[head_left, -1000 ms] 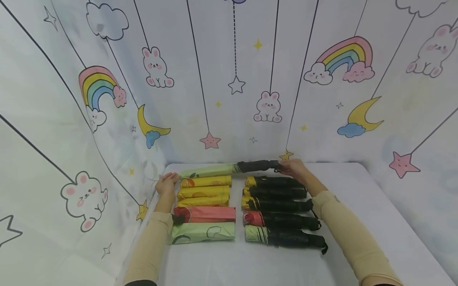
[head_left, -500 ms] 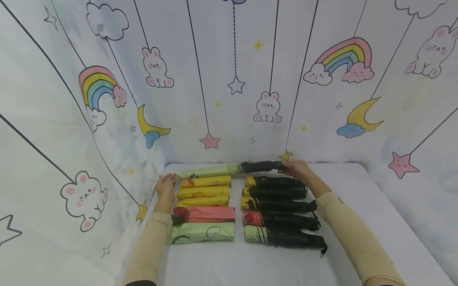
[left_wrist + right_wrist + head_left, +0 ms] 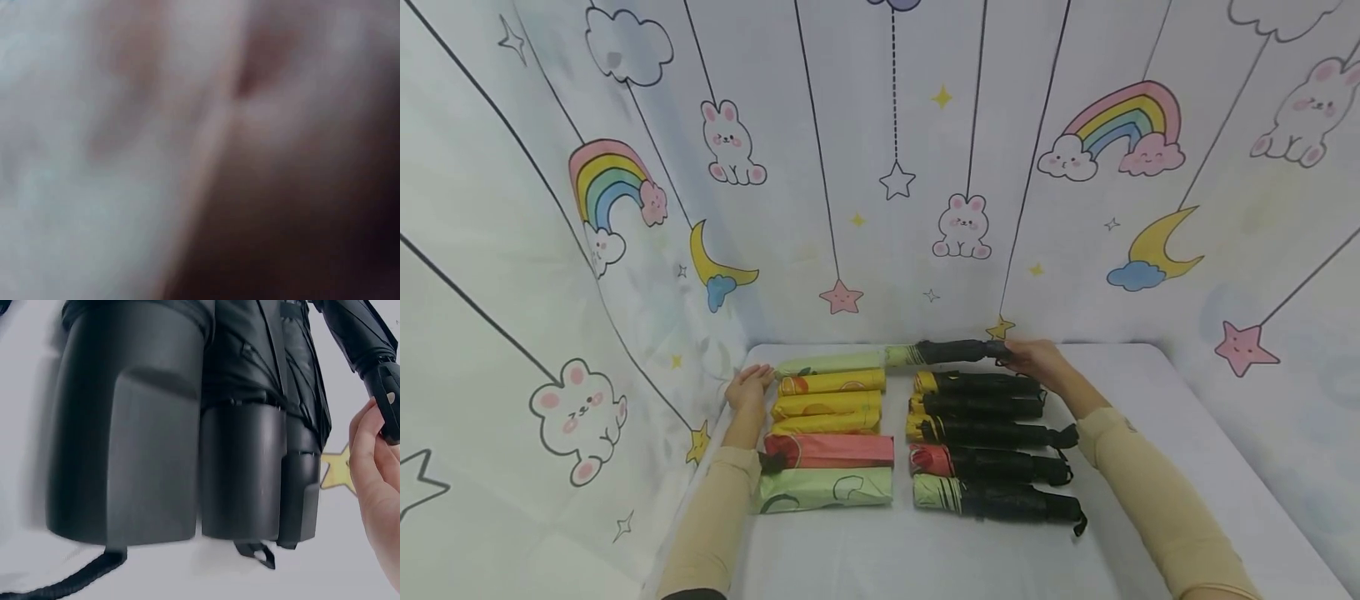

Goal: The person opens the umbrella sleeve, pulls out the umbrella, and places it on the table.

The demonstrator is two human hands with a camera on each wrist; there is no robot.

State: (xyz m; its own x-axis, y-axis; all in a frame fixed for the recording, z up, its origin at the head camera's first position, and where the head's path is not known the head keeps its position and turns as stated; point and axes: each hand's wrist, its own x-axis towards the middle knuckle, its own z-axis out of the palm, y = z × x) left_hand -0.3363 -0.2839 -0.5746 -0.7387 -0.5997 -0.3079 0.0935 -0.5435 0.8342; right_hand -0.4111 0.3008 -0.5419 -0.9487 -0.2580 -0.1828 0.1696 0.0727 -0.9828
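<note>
At the back of the table, my right hand (image 3: pixel 1037 362) grips the black handle end of a folded umbrella (image 3: pixel 955 351). The umbrella's light green striped part stands partly out of a pale green umbrella sleeve (image 3: pixel 827 362). My left hand (image 3: pixel 749 387) holds the sleeve's far left end; its fingertips are partly hidden. In the right wrist view, the right fingers (image 3: pixel 369 437) pinch the handle (image 3: pixel 382 387) at the right edge. The left wrist view is too blurred to show the hold.
Nearer me on the left lie several flat sleeves: yellow (image 3: pixel 831 382), red (image 3: pixel 850 450) and green (image 3: pixel 827 489). To their right lies a column of several folded umbrellas (image 3: pixel 1000 461) with black handles. A printed curtain (image 3: pixel 880 250) stands behind the white table (image 3: pixel 970 558).
My right hand has moved slightly right with the umbrella, and more of its green part shows outside the sleeve. The left hand and sleeve have stayed nearly still.
</note>
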